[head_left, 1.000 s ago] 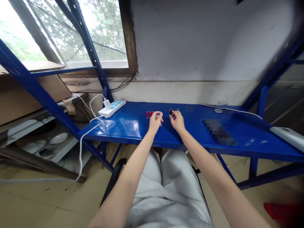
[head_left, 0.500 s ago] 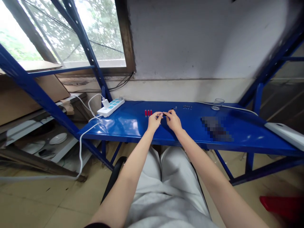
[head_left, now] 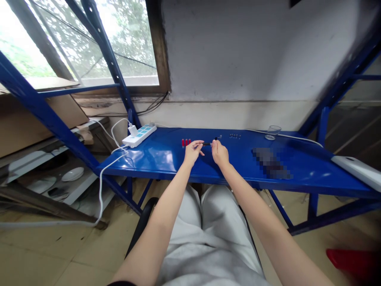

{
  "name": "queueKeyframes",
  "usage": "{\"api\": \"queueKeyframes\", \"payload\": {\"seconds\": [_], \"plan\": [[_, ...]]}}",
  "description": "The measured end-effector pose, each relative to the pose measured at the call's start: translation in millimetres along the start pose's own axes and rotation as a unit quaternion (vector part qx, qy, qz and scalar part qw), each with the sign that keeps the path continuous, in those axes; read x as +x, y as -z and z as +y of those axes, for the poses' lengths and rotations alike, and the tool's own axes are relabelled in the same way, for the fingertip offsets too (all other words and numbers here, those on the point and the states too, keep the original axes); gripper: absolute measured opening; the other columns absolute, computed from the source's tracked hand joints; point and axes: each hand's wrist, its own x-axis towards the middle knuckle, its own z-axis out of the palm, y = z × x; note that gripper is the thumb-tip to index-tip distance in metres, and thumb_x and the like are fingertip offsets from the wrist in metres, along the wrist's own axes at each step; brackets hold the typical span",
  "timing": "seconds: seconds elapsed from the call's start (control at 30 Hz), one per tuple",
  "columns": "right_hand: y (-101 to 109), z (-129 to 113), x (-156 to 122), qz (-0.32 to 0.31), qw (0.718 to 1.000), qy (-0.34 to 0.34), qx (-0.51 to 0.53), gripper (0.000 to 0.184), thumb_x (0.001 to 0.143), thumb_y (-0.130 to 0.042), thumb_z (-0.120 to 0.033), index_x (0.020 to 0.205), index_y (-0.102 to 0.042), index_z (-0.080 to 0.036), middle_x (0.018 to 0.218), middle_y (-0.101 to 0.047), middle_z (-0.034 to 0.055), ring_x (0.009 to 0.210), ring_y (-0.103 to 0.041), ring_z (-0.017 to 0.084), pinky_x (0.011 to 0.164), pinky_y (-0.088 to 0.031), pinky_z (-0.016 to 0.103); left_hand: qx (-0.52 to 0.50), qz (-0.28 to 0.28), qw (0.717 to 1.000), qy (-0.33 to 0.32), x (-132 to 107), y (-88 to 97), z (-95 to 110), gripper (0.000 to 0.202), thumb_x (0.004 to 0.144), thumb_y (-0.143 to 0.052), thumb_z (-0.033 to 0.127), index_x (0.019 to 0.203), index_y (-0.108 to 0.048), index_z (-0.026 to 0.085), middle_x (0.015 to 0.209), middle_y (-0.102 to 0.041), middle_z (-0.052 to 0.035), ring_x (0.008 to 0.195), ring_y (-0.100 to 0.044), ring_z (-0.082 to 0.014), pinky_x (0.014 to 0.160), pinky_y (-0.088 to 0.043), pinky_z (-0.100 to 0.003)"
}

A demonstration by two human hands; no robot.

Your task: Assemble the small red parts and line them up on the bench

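Between my two hands lies a slim black rod-shaped thing, held level above the blue table. My left hand pinches its left end, with some fingers spread. The fingers of my right hand are closed round its lighter, shiny right end; that end is mostly hidden. Just beyond my left hand, three red cylinders form a row. Past my right hand are a tiny clear or metallic piece and several small metal pieces in a row.
A white power strip with a plugged-in adapter sits at the left. A clear glass cup stands at the back right, near a blurred-out dark object. A white flat object rests at the right end. Blue frame posts flank the table.
My right hand has turned and shifted slightly right, its fingers now closing round the rod's right end. More of the black rod shows between my hands.
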Motion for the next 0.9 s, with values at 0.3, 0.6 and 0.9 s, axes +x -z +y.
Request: {"api": "queueKeyframes", "payload": {"seconds": [0.3, 0.6, 0.9], "plan": [[-2.6, 0.7, 0.7, 0.009, 0.998, 0.043, -0.041, 0.046, 0.092, -0.017, -0.043, 0.077, -0.052, -0.018, 0.060, -0.055, 0.0051, 0.051, -0.049, 0.015, 0.050, -0.023, 0.024, -0.014, -0.012, 1.000, 0.012, -0.6, 0.6, -0.3, 0.028, 0.077, -0.057, 0.032, 0.098, -0.060, 0.013, 0.097, -0.064, -0.0100, 0.046, -0.059, -0.0066, 0.037, -0.029, -0.015], [-3.7, 2.1, 0.4, 0.029, 0.998, 0.053, -0.027, 0.044, 0.092, -0.019, -0.042, 0.074, -0.050, -0.018, 0.056, -0.051, 0.0035, 0.048, -0.046, 0.014, 0.049, -0.023, 0.024, -0.032, -0.015, 0.999, 0.021, -0.4, 0.4, 1.1, 0.025, 0.077, -0.057, 0.029, 0.097, -0.060, 0.014, 0.095, -0.065, -0.0100, 0.047, -0.060, -0.0077, 0.038, -0.029, -0.015], [-1.0, -0.8, 0.1, 0.030, 0.997, 0.055, -0.035, 0.045, 0.092, -0.017, -0.042, 0.076, -0.052, -0.018, 0.058, -0.053, 0.0045, 0.050, -0.049, 0.015, 0.050, -0.024, 0.024, -0.038, -0.010, 0.999, 0.022, -0.5, 0.4, 2.0, 0.023, 0.077, -0.056, 0.025, 0.096, -0.060, 0.013, 0.091, -0.066, -0.0098, 0.047, -0.059, -0.0081, 0.038, -0.028, -0.015]]}}
